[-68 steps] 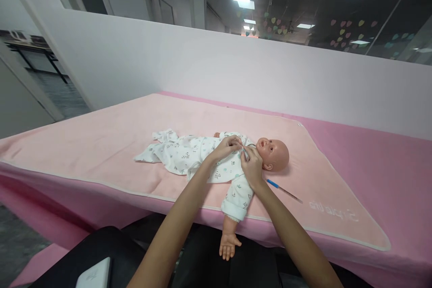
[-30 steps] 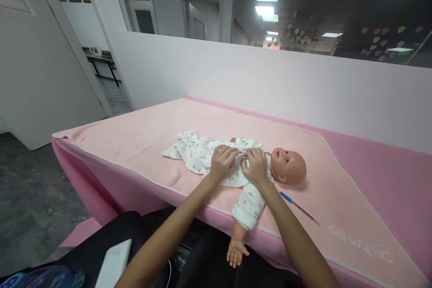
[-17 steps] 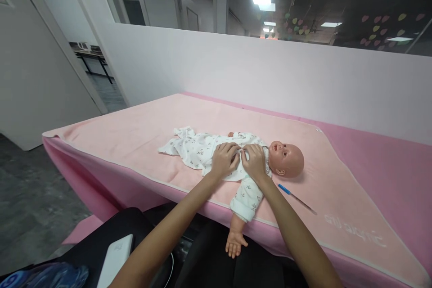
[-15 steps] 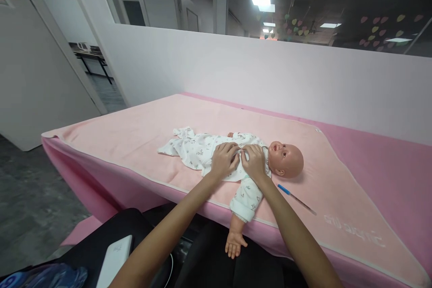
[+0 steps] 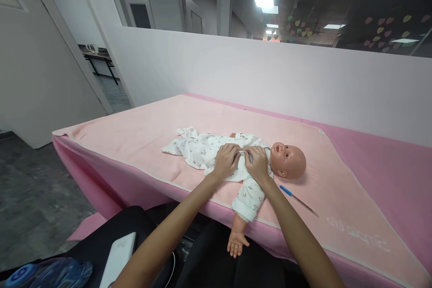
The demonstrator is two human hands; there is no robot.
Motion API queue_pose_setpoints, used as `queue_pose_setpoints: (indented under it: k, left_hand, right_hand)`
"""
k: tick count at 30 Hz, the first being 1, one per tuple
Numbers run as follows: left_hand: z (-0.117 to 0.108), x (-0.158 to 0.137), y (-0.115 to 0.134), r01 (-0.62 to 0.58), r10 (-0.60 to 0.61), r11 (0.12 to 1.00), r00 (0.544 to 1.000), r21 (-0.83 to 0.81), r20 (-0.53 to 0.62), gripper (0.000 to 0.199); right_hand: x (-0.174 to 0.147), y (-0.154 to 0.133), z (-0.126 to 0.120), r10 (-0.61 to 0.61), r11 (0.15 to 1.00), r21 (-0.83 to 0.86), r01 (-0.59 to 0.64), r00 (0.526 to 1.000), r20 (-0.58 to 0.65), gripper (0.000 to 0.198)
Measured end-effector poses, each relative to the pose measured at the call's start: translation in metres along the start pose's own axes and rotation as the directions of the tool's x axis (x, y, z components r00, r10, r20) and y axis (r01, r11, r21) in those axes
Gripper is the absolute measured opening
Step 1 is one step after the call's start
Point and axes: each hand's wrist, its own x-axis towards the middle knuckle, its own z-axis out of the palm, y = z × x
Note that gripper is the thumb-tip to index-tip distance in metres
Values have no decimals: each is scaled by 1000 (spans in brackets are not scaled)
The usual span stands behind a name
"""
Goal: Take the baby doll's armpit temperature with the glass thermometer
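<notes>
A baby doll (image 5: 289, 160) lies on its back with its head to the right, dressed in a white patterned outfit (image 5: 199, 150). Over its chest, my left hand (image 5: 227, 160) and my right hand (image 5: 256, 162) are side by side, fingertips nearly meeting. Both hands pinch the front of the outfit, where a small fold of cloth shows between them. Whether a fastener sits in that fold is hidden by my fingers. One doll arm sticks out toward me under my right wrist, its hand hanging past the table edge.
On the pink blanket (image 5: 135, 130) right of my right forearm lies a thin tool with a blue handle (image 5: 286, 190). A white device (image 5: 118, 256) and a clear blue plastic bottle (image 5: 50, 273) rest at lower left. Behind the table stands a white partition (image 5: 216, 67).
The whole view has shifted slightly, so everything appears a little farther right. Both hands stay on the outfit's chest, with a bit more of the cloth fold visible between the fingertips.
</notes>
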Motion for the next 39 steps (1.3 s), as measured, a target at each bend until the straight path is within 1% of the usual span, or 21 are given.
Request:
queue_pose_setpoints:
  k: [4, 7, 9, 14, 18, 27, 31, 33, 35, 37, 39]
  left_hand:
    - [0, 0, 1, 38, -40, 998, 999, -57, -27, 12]
    - [0, 0, 1, 43, -49, 995, 997, -95, -58, 17]
    - [0, -1, 2, 39, -45, 995, 997, -94, -62, 19]
    - [-3, -1, 5, 65, -72, 995, 992, -72, -101, 14]
    - [-3, 0, 5, 55, -61, 997, 991, -53, -120, 17]
    - [-2, 2, 5, 56, -57, 998, 998, -19, -26, 17]
    - [-6, 2, 5, 17, -17, 1000, 1000, -4, -8, 20]
    - [-10, 0, 2, -17, 17, 1000, 1000, 19, 0, 23]
    - [-17, -4, -6, -24, 24, 999, 1000, 46, -1, 25]
    - [-25, -10, -18, 27, -25, 998, 999, 58, -29, 25]
    - [-33, -17, -30, 124, -122, 992, 990, 23, -70, 23]
  right_hand:
    - [0, 0, 0, 4, 1000, -8, -4, 1000, 1, 16]
    - [0, 1, 1, 12, 1000, -10, -13, 1000, -7, 17]
    - [0, 1, 2, 13, 1000, -14, -14, 1000, -8, 18]
    - [0, 1, 1, 6, 1000, -30, -6, 1000, -1, 18]
    - [0, 0, 0, 12, 1000, -29, -11, 1000, 9, 17]
    - [0, 1, 1, 27, 996, -88, -27, 1000, -5, 16]
    - [1, 1, 1, 46, 993, -110, -48, 999, -19, 14]
    - [1, 2, 1, 66, 992, -111, -68, 998, -25, 14]
    - [0, 3, 1, 89, 989, -120, -92, 996, -32, 15]
    - [0, 2, -1, 77, 984, -157, -82, 996, -37, 16]
    - [0, -2, -3, -13, 977, -214, 10, 1000, -14, 17]
